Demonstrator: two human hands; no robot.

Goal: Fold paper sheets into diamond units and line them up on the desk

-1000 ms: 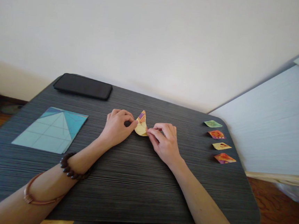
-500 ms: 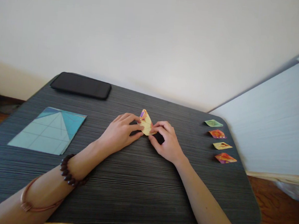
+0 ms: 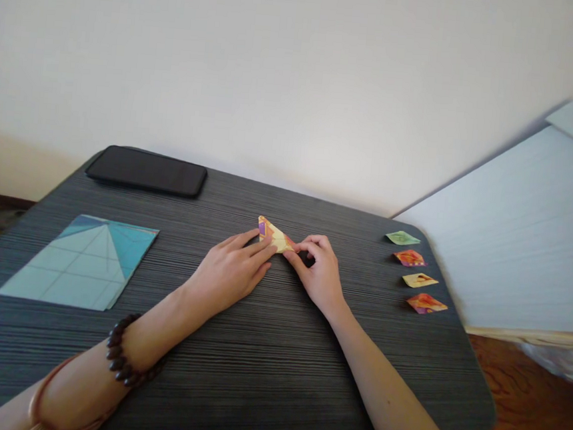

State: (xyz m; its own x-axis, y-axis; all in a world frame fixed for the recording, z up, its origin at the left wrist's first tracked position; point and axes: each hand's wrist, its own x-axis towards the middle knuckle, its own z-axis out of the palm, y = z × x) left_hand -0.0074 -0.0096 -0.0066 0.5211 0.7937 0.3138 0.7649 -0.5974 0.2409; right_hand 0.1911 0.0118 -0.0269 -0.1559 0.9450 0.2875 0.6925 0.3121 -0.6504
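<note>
A small yellow and orange folded paper piece (image 3: pixel 273 234) lies on the dark striped table (image 3: pixel 233 371) near its middle. My left hand (image 3: pixel 234 272) rests flat beside it, fingers stretched out and pressing on its left side. My right hand (image 3: pixel 319 271) has its fingers curled and pinched on the paper's right end. A beaded bracelet and a thin bangle sit on my left wrist.
A black phone (image 3: pixel 146 170) lies at the table's far left. A stack of blue creased paper sheets (image 3: pixel 79 262) sits at the left. Several small folded paper pieces (image 3: pixel 415 270) line the right edge. A pale board (image 3: pixel 526 229) adjoins the table on the right.
The folded paper has gone from standing upright to lying low on the table. My left hand opened from a curled pinch to flat fingers. My right hand stayed pinched on the paper.
</note>
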